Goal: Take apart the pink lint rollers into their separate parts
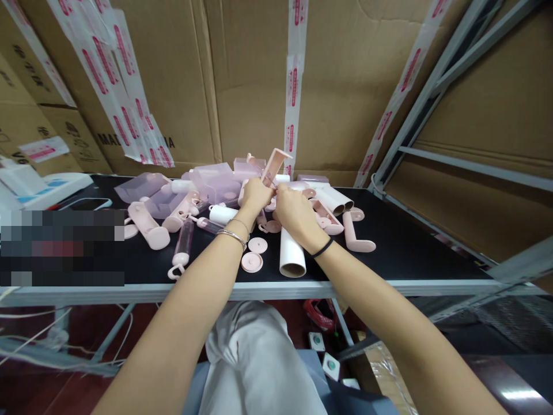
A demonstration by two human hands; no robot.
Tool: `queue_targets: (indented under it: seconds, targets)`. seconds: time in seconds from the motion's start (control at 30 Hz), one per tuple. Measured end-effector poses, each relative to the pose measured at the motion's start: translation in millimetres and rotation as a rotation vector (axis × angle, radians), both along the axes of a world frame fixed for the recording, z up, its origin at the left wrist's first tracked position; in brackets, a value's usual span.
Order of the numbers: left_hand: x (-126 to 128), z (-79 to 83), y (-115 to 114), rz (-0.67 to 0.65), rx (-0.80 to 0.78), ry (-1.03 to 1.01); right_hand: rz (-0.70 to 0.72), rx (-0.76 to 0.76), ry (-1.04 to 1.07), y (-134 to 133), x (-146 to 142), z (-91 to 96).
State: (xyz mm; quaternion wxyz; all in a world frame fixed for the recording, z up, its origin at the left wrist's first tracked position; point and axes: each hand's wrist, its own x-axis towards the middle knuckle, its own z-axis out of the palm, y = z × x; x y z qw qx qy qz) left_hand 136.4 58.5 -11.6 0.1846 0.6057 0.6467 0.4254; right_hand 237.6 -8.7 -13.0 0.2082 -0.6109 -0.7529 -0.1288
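My left hand (256,196) is closed around a pale pink plastic part (275,163) with a long channel and a flat end, which sticks up above the fingers. Right beside it, my right hand (296,208) is curled with its fingertips close to the same part; what they pinch is hidden. Below my right hand lies a white roll tube (292,253), its hollow end facing me. Two round pink discs (252,262) lie flat between my forearms. Around both hands are more pink parts, among them an L-shaped bracket (356,234) to the right.
Translucent purple boxes (211,181) are piled at the back left. A clear purple tube with a pink ring (184,242) lies near the front edge. More white rolls (334,199) lie right of centre. Cardboard (250,80) stands behind, and a metal frame (432,98) rises on the right.
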Motion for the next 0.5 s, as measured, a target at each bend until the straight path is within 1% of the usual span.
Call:
queue_targets:
  seconds: [0.33,0.5]
  targets:
    - [0.4,2.2,-1.5,0.0,-0.052,0.016,0.014,0.017,0.007,3.5,-1.9,-3.1]
    - [0.3,-0.5,-0.3,-0.01,-0.031,-0.051,0.007,0.041,0.013,6.2,-3.0,-4.2]
